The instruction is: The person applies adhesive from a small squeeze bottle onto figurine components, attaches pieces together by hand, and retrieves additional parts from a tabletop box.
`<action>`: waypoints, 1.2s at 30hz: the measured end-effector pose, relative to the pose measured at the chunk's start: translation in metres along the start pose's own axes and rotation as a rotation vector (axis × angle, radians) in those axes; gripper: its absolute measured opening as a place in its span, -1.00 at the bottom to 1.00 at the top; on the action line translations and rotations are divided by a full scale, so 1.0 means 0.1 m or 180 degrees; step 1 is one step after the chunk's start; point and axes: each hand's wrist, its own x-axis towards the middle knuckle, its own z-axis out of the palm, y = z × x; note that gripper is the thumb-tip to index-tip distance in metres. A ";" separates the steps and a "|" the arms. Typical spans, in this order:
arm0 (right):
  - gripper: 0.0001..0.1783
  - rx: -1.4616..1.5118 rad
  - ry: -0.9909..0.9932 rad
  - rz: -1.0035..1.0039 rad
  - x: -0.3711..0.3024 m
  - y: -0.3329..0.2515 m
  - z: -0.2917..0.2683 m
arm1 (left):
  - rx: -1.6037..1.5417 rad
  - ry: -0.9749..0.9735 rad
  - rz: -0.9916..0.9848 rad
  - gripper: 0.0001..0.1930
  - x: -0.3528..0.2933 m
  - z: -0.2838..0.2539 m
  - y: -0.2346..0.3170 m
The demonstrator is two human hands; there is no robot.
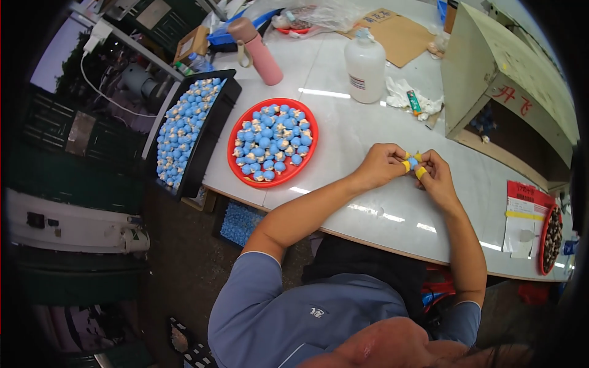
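Over the right half of the white table, my left hand [381,165] and my right hand [438,179] meet fingertip to fingertip. Pinched between them is a small blue ball [413,163], mostly covered by the fingers. Yellow wraps sit on the thumbs and forefingers of both hands. To the left of my left forearm stands a round red tray [314,142], filled with blue balls [265,143] that carry cream-coloured parts. Further left, a long black bin [230,92] is heaped with more of the same balls.
A pink bottle [262,56] and a white plastic jug [365,67] stand at the back. Crumpled tissue [402,93] lies beside a small green tube [414,103]. An open-fronted beige cabinet [469,73] borders the right. Near the right edge are papers [521,224] and a red dish [543,245].
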 end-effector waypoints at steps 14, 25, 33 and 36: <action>-0.71 -0.3248 0.1827 -0.0163 -0.07 -0.38 -0.83 | 0.4835 0.1854 0.0569 -0.75 -0.40 -1.01 0.98; -0.63 -0.3789 0.2939 -0.0058 0.28 -0.06 -1.51 | 0.4533 0.2117 0.1164 -0.66 -0.48 -0.97 1.00; -0.71 -0.2010 0.1278 -0.1645 -0.25 -0.15 -0.20 | -0.0328 -0.0376 -0.0981 -0.57 -0.09 0.05 0.38; -0.68 -0.2117 0.1174 -0.1819 -0.38 -0.04 0.02 | -0.0713 -0.0581 -0.1172 -0.62 -0.06 0.29 0.30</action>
